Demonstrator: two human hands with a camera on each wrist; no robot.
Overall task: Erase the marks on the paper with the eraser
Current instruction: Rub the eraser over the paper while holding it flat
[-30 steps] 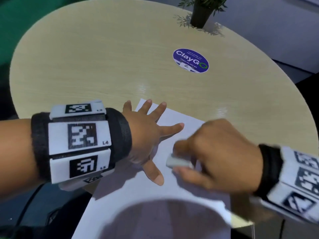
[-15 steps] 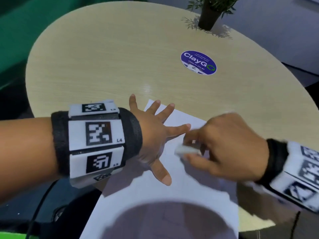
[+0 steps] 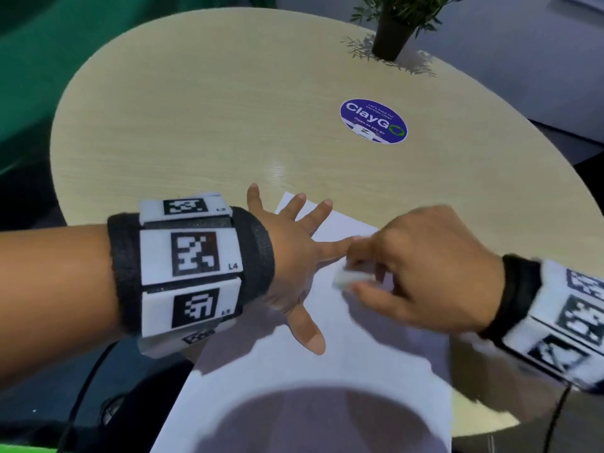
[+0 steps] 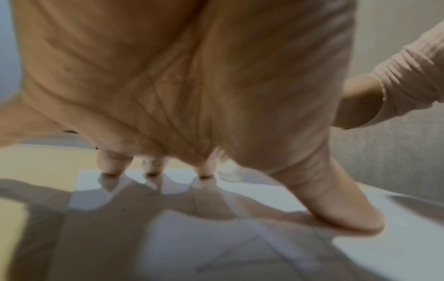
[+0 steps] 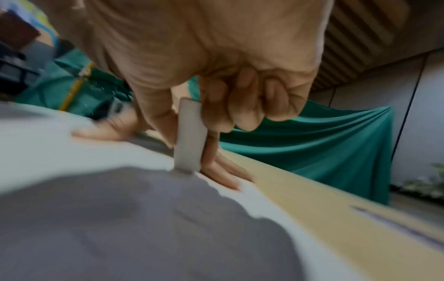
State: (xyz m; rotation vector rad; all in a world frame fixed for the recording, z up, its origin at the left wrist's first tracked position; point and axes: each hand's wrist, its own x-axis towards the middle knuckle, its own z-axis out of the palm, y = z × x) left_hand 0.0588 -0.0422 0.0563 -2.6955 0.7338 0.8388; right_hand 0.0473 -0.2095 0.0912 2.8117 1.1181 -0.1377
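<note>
One round purple sticker point(image 3: 373, 121) lies toward the table's point(image 3: 196, 125) far right edge and reads "ClayGO", with "Clean as you go" beneath; the smaller print above is too fine to read. The left wristband point(image 3: 189, 273) carries square black-and-white codes, two tagged "L4" and "L5"; the right wristband point(image 3: 568, 325) bears similar codes, blurred. A potted plant point(image 3: 392, 27) stands at the far edge.

The paper point(image 3: 327, 371) lies at the near edge, one corner pointing inward. The left hand point(image 3: 294, 266) is spread flat, fingers straight and fanned, fingertips point(image 4: 204, 171) and thumb pressing the sheet; its little finger lies on bare table beside the paper's far corner. The right hand point(image 3: 418, 273) pinches the eraser point(image 3: 346, 278) between thumb and forefinger, the other fingers curled into the palm. The white eraser stands upright, its lower end touching the paper just beside the left forefinger.
</note>
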